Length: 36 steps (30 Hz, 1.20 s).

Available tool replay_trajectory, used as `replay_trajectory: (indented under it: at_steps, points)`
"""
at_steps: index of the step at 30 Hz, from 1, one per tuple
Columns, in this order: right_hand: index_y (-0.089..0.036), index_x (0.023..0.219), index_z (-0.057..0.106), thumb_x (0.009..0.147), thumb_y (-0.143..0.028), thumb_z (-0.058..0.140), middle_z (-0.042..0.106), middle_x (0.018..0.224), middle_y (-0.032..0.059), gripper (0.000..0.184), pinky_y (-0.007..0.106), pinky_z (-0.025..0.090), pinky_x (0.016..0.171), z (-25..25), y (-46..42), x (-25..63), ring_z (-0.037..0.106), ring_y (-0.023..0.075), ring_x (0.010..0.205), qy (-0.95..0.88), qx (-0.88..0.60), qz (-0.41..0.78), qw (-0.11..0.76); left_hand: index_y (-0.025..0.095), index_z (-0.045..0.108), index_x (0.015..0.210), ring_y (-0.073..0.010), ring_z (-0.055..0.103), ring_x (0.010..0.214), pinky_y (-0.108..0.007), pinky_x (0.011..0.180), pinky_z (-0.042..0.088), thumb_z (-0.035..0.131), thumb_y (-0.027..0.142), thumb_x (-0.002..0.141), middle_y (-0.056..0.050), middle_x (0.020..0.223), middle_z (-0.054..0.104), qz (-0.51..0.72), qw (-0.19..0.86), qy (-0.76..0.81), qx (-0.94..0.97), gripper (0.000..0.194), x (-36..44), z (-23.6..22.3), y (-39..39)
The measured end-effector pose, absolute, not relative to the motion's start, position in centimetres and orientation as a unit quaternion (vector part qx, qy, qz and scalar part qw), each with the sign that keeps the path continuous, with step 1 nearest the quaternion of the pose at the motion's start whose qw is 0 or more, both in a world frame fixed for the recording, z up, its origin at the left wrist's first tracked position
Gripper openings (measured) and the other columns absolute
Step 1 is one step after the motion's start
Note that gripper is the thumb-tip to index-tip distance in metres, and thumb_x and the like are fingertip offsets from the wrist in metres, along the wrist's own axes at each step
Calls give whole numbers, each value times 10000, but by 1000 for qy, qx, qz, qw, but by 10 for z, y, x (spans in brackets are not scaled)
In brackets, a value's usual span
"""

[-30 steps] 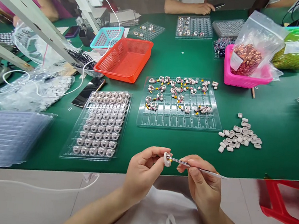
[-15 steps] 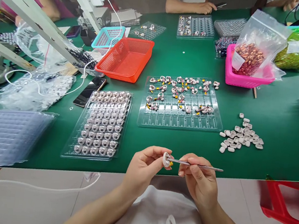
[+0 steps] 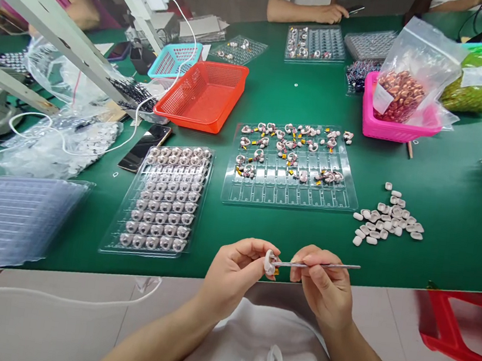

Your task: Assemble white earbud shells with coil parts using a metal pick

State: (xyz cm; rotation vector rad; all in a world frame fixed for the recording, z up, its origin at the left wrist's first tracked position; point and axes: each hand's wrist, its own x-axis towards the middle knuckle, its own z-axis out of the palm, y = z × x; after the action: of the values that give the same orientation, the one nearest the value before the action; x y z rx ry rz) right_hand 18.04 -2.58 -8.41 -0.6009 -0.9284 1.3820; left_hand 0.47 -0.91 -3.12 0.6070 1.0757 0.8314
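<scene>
My left hand (image 3: pixel 234 283) pinches a small white curved earbud piece (image 3: pixel 269 262) between thumb and fingers, above the table's front edge. A bit of yellow shows on the piece's lower right side. My right hand (image 3: pixel 327 286) is closed on slim metal tweezers (image 3: pixel 290 264), held nearly level. The tweezers' tip meets the inner side of the piece; exactly what it touches is too small to make out. Beyond my hands lies a clear tray (image 3: pixel 261 194) with several white pieces carrying wires and yellow bits. Right of it is a loose heap of small white caps (image 3: pixel 389 221).
A filled tray of grey-white shells (image 3: pixel 160 205) lies left, near a phone (image 3: pixel 144 147) and stacked clear trays (image 3: pixel 9 221). Farther back stand a red basket (image 3: pixel 205 96) and a pink basket (image 3: pixel 396 130) holding a bag of coppery parts (image 3: pixel 398 94). Other people sit around the table.
The tweezers have shifted slightly in angle, their rear end now a little higher. The earbud piece has turned and moved a little. Both hands keep their hold.
</scene>
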Motion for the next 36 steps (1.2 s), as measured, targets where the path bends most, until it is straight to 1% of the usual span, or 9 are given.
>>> replay_trajectory:
  at_steps: [3,6,9,13,17,22,26,33,36]
  points:
    - [-222,1038,726,1036,-267,456,644,875,81,273,327,512,790,-77,-24,186,612,177,881,-406,-295,580,642,139,742,859,-76,632,686,-146,656,517,784,326,767,-41,759,703,382,718,506,287,213,3,-27,-9]
    - [-220,1061,701,1072,-268,321,633,942,97,383,366,496,842,-67,-25,196,602,204,958,-436,-307,572,623,139,738,851,-84,652,711,-144,671,534,780,325,769,-44,772,709,390,703,514,298,207,2,-24,-9]
    - [-242,1139,668,1070,-205,329,603,1013,85,348,326,491,789,-59,-28,199,587,166,899,-510,-361,552,552,139,735,852,-82,653,702,-138,663,536,763,316,784,-43,762,712,398,692,513,315,191,4,-22,-10]
    - [-277,1181,619,990,-151,536,570,986,47,243,260,452,682,-56,-29,188,546,130,837,-611,-422,477,469,144,737,870,-88,662,717,-147,682,547,737,285,806,-42,795,727,417,673,500,350,154,10,-23,-13]
    - [-251,1062,572,917,-154,638,549,900,20,186,246,431,623,-56,-27,172,485,113,732,-616,-440,448,475,171,760,893,-110,696,796,-162,743,571,730,271,814,-36,860,743,433,653,492,379,130,14,-25,-15]
    - [-241,1034,544,895,-134,642,507,865,16,201,241,413,595,-58,-25,163,476,115,724,-602,-439,450,491,222,788,927,-104,717,822,-141,758,579,743,246,805,-22,916,771,444,641,500,377,132,13,-31,-17]
    - [-242,994,573,918,-132,603,482,834,14,137,236,387,571,-62,-24,162,485,116,719,-576,-441,464,507,260,794,983,-106,724,856,-138,772,580,733,238,815,-21,989,773,439,626,501,405,179,10,-33,-18]
    - [-200,911,600,936,-187,598,485,825,29,28,245,388,555,-65,-24,161,510,124,720,-527,-445,500,523,279,787,1009,-93,717,810,-132,761,574,705,217,836,-10,956,776,418,625,490,440,202,5,-29,-14]
    - [-184,862,588,940,-220,592,491,816,28,87,254,395,561,-65,-24,160,497,115,684,-515,-458,507,519,306,786,1000,-82,718,802,-119,764,572,706,208,835,5,933,777,417,634,485,434,208,6,-29,-14]
